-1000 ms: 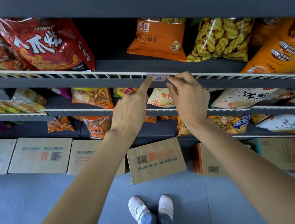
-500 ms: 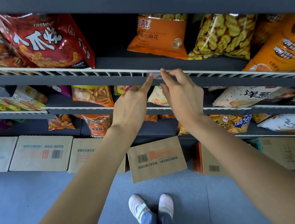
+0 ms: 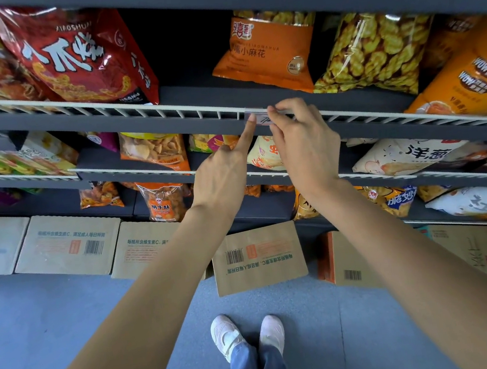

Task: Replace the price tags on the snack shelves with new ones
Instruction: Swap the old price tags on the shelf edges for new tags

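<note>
left hand (image 3: 222, 171): index finger extended, tip pressing the price tag (image 3: 260, 117), holding nothing
right hand (image 3: 304, 144): fingertips pinching the tag on the shelf rail (image 3: 138, 122)

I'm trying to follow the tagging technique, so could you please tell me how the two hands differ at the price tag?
The left hand extends only its index finger, tip pressing the left end of the price tag; the right hand curls several fingers over the tag's right part. The left hand grips nothing, while the right hand seems to pinch the tag. Both are bare and meet at the same shelf rail.
</note>
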